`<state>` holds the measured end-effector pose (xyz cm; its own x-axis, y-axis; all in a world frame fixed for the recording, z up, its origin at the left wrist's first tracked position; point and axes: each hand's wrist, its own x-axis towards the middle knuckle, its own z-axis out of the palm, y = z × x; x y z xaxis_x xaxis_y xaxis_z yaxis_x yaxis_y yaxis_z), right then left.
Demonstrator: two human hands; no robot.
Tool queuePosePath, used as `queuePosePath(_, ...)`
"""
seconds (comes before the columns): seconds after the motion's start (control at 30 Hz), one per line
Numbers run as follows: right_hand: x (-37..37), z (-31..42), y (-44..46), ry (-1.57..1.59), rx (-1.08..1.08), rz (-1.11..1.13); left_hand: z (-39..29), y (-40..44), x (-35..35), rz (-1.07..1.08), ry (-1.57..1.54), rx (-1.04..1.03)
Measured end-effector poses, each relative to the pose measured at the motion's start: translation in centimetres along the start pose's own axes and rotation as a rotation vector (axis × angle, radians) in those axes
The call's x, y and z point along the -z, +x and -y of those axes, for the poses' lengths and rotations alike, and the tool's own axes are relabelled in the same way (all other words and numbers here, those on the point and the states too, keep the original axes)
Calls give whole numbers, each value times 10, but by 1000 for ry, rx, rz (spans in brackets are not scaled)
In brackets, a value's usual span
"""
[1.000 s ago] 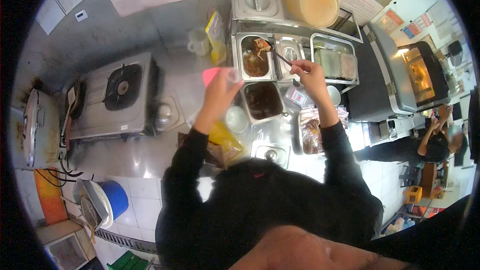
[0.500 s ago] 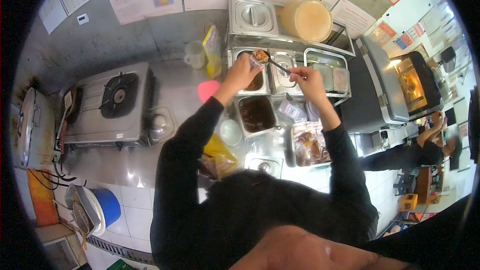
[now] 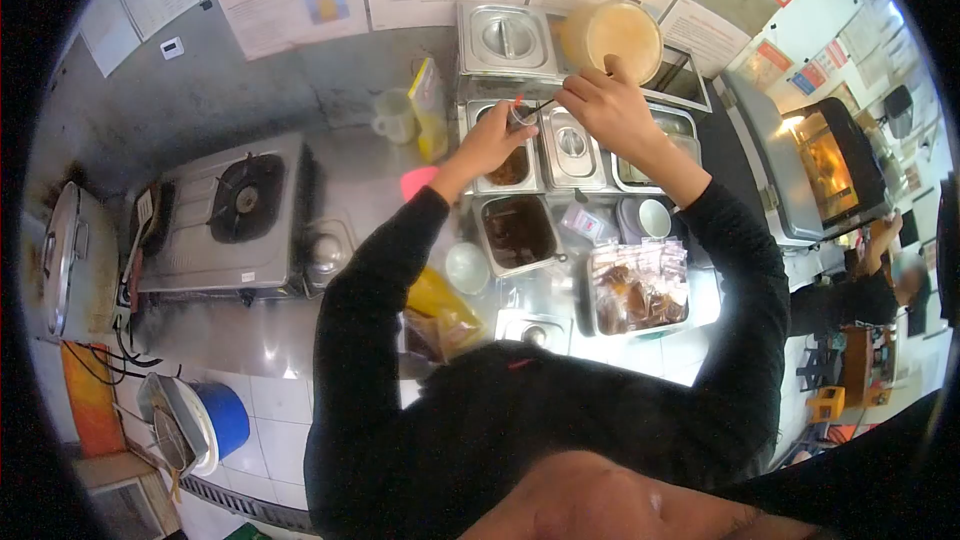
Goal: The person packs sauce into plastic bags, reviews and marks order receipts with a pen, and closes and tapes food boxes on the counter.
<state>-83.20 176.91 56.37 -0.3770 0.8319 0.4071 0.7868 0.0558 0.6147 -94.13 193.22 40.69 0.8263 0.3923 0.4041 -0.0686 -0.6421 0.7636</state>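
- L hand (image 3: 485,148), upper ctr of frame: grip closed round small clear cup (image 3: 520,119), dark contents visible.
- R hand (image 3: 608,112), just R of it: grip pinching thin dark utensil (image 3: 545,103); far end at cup mouth, tip not clear.
- Cup held over open food pan (image 3: 518,188), upper ctr; lidded pan (image 3: 571,145) just R.
- Sauce pan (image 3: 525,268), dark contents, mid-frame, on table (image 3: 345,172).
- Pink item (image 3: 416,182) near L wrist.
- Packets (image 3: 640,292), heaped, R of ctr.
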Motion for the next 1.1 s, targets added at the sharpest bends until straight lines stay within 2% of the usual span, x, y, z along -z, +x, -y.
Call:
queuePosePath(0.13, 2, -3, -4, 33, -56, -61, 2, 0, 7, 25, -94, 47)
queuePosePath(0.37, -4, -12, -22, 111, -268, -3, 13, 1, 1, 32, -266, -19)
queuePosePath(0.47, -11, -13, -32, 224, -413, 7, 25, 3, -5, 1, -132, -7)
queuePosePath(0.63, -23, -19, -49, 459, -581, -19, 28, 6, -6, -6, -76, -50)
queuePosePath(0.73, -35, -22, -61, 676, -810, 72, 20, 5, 0, 53, -80, 41)
queuePosePath(0.87, -53, -26, -76, 757, -896, 218, 29, 0, -3, 32, 13, 118)
queuePosePath(0.97, -60, -18, -74, 752, -947, 311, 35, 2, -2, 176, 54, 245)
queuePosePath(1.1, -48, -1, -58, 686, -927, 402, 20, 1, 3, 164, 173, 238)
